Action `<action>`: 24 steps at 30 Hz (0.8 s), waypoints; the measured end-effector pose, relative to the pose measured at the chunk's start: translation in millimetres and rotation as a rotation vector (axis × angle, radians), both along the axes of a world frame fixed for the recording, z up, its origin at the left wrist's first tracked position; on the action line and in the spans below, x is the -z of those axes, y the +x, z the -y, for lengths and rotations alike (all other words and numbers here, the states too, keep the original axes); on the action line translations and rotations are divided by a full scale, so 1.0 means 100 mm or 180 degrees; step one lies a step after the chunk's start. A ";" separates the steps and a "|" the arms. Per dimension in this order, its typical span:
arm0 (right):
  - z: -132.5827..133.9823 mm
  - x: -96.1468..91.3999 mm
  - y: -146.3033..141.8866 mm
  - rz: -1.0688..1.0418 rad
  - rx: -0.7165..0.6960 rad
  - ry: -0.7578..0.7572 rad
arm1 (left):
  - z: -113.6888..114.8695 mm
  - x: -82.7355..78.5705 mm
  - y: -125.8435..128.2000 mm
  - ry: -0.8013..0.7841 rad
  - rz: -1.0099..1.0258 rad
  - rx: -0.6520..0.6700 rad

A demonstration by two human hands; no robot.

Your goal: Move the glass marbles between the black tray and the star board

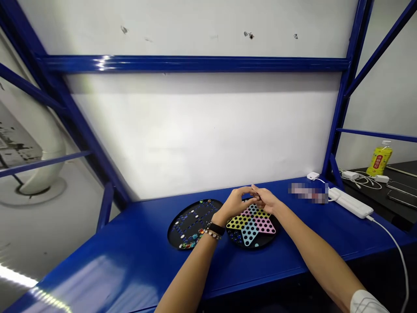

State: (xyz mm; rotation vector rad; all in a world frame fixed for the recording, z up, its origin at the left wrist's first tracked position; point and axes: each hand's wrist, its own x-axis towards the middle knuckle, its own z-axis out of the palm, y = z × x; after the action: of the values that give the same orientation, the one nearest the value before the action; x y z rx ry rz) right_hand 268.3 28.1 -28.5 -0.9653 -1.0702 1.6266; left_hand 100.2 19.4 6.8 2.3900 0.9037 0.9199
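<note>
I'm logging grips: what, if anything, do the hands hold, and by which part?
Cannot tell: the left hand and right hand are close together above the star board, hiding anything between them.

Left hand (236,201), right hand (266,201) together above star board (250,227), marble tray (192,226) alongside

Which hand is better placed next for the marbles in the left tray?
Likely the left hand: its wrist shows beside the left tray and marbles, while the right hand is farther, by the star board.
</note>
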 end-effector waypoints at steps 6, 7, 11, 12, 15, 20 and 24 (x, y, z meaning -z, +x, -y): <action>-0.05 0.09 0.17 0.2597 0.1203 0.1469 | -0.06 -0.15 -0.45 -0.0504 0.0431 -0.0637; -0.05 0.10 0.20 0.3078 0.1233 0.1538 | -0.06 -0.15 -0.58 -0.0561 0.0381 -0.0737; -0.02 0.14 0.27 0.4052 0.1033 0.1431 | -0.06 -0.06 -1.13 -0.0867 -0.0036 -0.1110; -0.02 0.14 0.27 0.4145 0.0977 0.1396 | -0.07 -0.03 -1.25 -0.0975 -0.0126 -0.1162; -0.02 0.15 0.27 0.4298 0.0860 0.1326 | -0.09 0.06 -1.48 -0.1183 -0.0286 -0.1244; -0.02 0.14 0.26 0.4256 0.0782 0.1321 | -0.09 0.04 -1.55 -0.1293 -0.0438 -0.1168; -0.03 0.11 0.28 0.3950 0.0883 0.1148 | -0.04 0.00 -1.62 -0.2024 -0.1036 -0.0852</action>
State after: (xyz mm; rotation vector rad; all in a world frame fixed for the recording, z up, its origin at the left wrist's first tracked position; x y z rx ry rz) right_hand 296.3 31.4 -39.3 -1.8087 -1.8151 0.4410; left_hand -62.0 23.3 7.1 1.9077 1.4139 0.2501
